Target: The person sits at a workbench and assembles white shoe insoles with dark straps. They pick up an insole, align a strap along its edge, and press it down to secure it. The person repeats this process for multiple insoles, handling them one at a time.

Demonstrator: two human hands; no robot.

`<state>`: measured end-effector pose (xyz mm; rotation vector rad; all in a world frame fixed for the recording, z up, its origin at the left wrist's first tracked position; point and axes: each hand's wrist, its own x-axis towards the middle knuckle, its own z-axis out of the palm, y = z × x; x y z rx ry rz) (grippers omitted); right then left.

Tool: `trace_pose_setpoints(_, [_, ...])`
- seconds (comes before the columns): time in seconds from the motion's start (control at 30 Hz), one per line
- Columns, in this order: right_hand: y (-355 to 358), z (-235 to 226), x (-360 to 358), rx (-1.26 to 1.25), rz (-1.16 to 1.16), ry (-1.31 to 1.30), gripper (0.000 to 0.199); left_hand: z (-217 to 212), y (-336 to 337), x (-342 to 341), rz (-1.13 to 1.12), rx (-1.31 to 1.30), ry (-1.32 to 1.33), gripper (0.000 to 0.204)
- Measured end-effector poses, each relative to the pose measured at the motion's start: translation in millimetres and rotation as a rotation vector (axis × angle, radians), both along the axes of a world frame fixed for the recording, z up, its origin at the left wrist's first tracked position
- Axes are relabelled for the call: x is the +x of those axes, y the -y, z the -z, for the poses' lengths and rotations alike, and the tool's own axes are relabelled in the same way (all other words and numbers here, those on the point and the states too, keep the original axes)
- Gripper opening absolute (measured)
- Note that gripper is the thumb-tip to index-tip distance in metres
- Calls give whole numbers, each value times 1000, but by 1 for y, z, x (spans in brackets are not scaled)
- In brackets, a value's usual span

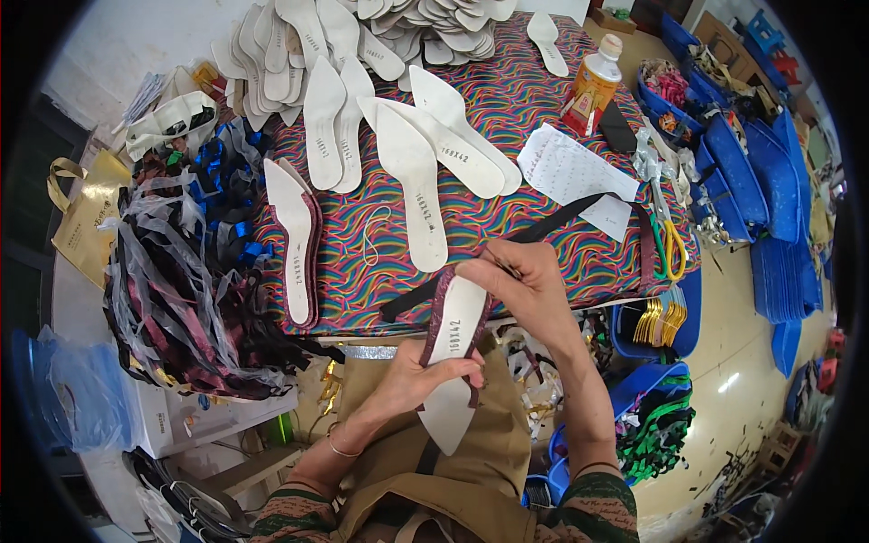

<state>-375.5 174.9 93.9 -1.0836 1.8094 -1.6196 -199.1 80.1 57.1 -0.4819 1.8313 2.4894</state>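
A white shoe insole (pixel 457 326) with a maroon glittery strip (pixel 432 333) along its edges is held over my lap, pointed toe toward me. My left hand (pixel 421 376) grips it around the middle, thumb across the top face. At the rounded heel end, my right hand (pixel 520 276) pinches the rim with thumb and bent fingers; what lies under the fingertips is hidden. On the patterned table, a small stack of edged insoles (pixel 296 244) lies to the left. Plain white insoles (pixel 412 185) lie beyond my hands. A black strap (pixel 548 226) runs behind my right hand.
Piles of white insoles (pixel 434 27) cover the table's far side. A bottle (pixel 593 86), paper sheets (pixel 575 167) and scissors (pixel 668 244) are at the right. Ribbon strips (pixel 172 281) hang at the left edge. Blue bins (pixel 733 185) stand on the floor at right.
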Motion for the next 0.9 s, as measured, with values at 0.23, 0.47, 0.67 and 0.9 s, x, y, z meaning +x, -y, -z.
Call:
trace_pose_setpoints(0.23, [0, 23, 43, -224, 111, 585, 13, -13, 9, -8, -107, 100, 77, 31])
trace_pose_setpoints(0.47, [-19, 63, 73, -56, 179, 236, 23, -4, 13, -13, -320, -3, 137, 40])
trace_pose_setpoints(0.67, [-31, 67, 89, 82, 240, 445, 16, 0, 12, -21, -428, 0, 90, 37])
trace_pose_setpoints(0.9, [-31, 55, 72, -42, 97, 515, 17, -16, 18, -23, -341, -70, 96, 32])
